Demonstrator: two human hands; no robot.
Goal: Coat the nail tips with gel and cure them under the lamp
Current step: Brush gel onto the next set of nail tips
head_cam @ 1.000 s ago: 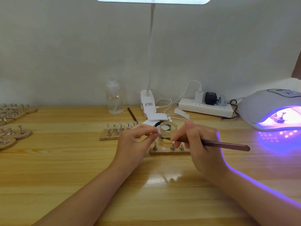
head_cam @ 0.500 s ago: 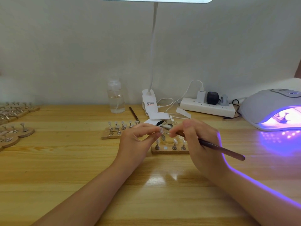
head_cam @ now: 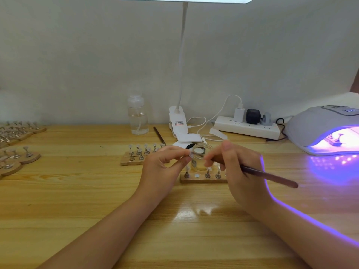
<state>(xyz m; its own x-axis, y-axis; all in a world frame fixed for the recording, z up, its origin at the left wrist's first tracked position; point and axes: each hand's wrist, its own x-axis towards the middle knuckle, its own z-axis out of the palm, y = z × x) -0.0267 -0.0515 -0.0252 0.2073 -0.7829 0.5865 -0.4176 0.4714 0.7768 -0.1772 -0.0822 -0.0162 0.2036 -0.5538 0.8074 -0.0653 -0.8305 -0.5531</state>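
Nearest, both forearms reach in over the wooden surface (head_cam: 77, 200). The left hand (head_cam: 161, 167) has its fingers curled, thumb and forefinger pinching a clear nail tip (head_cam: 190, 153); whether it is on a small stand I cannot tell. The right hand (head_cam: 240, 171) grips a brush (head_cam: 272, 176) like a pen, its bristle end hidden behind the fingers, so I cannot see whether it touches the tip. I judge this to be the coating step, midway through one tip.

Just beyond the hands lies a wooden holder (head_cam: 202, 178) with three tips standing and one bare magnet spot, probably the held tip's place. Behind it stands an open gel jar (head_cam: 200, 156). Whether those standing tips are coated is too fine to make out.

Further left, a second holder (head_cam: 134, 159) carries more tips, and several holders (head_cam: 19, 156) at the left edge are partly cut off. Their state is unclear.

At far right the curing lamp (head_cam: 326, 129) glows violet with something on a stand inside, seemingly curing. It is cut off by the frame. Much appears left to do.
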